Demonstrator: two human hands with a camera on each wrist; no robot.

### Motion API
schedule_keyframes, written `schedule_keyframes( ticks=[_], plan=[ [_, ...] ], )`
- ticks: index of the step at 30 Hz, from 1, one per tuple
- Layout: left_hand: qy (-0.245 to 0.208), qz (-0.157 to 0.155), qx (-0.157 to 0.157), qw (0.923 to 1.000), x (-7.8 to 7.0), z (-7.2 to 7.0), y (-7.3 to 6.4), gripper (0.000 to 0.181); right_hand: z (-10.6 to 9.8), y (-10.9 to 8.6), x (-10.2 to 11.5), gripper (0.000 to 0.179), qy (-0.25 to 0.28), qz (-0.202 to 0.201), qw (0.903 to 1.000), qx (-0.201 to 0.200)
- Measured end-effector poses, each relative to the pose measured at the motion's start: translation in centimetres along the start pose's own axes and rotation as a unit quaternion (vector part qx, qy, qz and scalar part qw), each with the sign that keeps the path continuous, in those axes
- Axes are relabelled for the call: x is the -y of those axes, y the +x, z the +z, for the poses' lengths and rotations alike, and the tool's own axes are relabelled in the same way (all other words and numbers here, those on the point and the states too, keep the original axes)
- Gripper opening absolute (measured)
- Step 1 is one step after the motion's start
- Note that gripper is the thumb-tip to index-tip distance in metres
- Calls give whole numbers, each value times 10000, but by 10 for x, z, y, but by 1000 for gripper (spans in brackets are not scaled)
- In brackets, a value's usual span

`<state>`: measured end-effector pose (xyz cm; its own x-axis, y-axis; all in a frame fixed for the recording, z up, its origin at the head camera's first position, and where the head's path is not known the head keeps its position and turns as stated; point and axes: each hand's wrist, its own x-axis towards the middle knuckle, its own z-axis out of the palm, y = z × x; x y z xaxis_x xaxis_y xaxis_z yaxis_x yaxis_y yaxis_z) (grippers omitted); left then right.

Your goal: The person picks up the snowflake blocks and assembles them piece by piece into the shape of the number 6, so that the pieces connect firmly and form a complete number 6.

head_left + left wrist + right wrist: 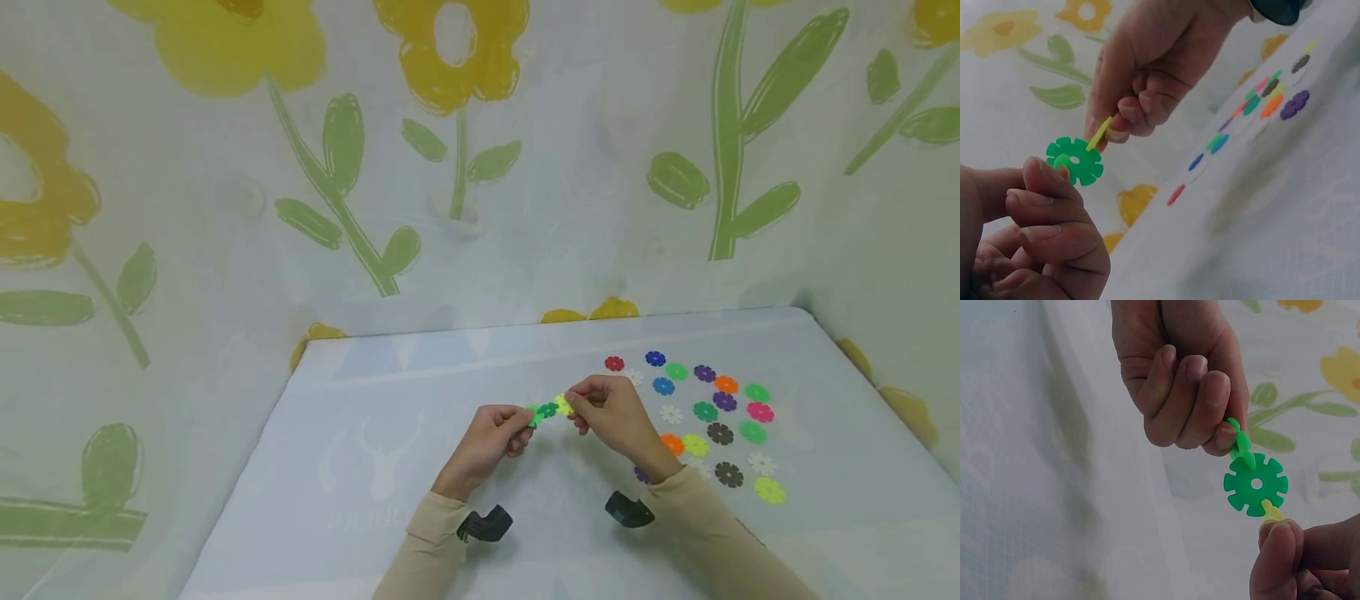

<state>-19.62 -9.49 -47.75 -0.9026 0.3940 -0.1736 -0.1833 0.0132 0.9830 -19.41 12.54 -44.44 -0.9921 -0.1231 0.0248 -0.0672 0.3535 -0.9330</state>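
Observation:
Three notched plastic discs joined in a short chain hang between both hands above the table. My left hand [492, 437] pinches the light green disc [1242, 441] at one end. In the middle is a dark green disc [1256, 484], flat-on to the right wrist view, with a small round hole at its centre. A yellow disc [1100, 133] slots into its other side, edge-on in the left wrist view. My right hand [611, 414] pinches that yellow disc between thumb and fingers, which hide part of it.
Loose notched discs in several colours lie spread over the right of the white table [337, 483], among them a red disc [614, 363], a pink disc [761, 412] and a yellow one [770, 490]. Flower-printed cloth [525, 233] rises behind the table's far edge.

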Motion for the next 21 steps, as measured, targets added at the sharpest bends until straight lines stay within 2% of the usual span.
schedule_keyframes(
  ticks=[8, 12, 21],
  plan=[
    [-105, -71, -162, 9998, 6, 6, 2, 38, 4, 1, -3, 12, -67, -24, 9998, -175],
    [44, -17, -157, 9999, 7, 6, 3, 40, 3, 3, -3, 14, -175, -83, 9998, -104],
    [454, 5, 149, 9989, 6, 5, 4, 40, -15, 7, -9, 28, -346, -506, 9960, 644]
  ],
)
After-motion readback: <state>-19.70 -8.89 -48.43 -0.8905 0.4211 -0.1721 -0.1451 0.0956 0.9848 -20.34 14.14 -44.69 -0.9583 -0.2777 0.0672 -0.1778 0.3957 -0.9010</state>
